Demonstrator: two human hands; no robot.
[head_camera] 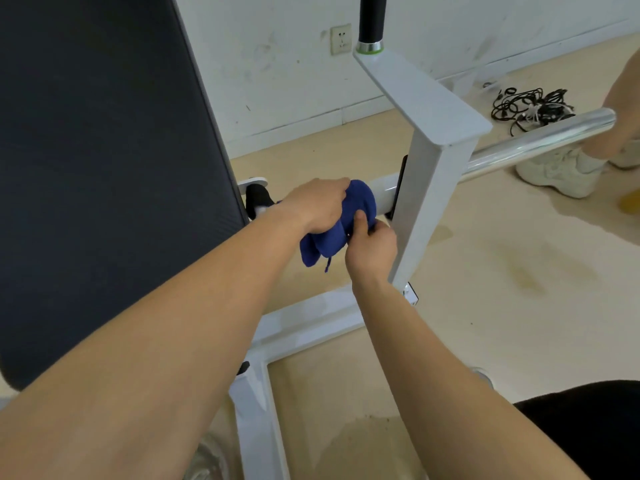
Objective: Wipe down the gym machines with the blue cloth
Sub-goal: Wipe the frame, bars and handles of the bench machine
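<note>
I see the blue cloth [349,216] draped over the white bar [382,195]: soft, light, bunches easily. Left hand [317,206] presses it from above; right hand [370,244] pinches its lower fold.

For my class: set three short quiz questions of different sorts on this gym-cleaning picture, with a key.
1. True or false: both hands grip the blue cloth.
2. The cloth is wrapped around which part? A) the chrome bar B) the white tube beside the white upright C) the black pad
3. Fill in: the tangle of black cables lies on the ____.

Key
1. True: left hand on top, right hand below.
2. B
3. floor
</note>
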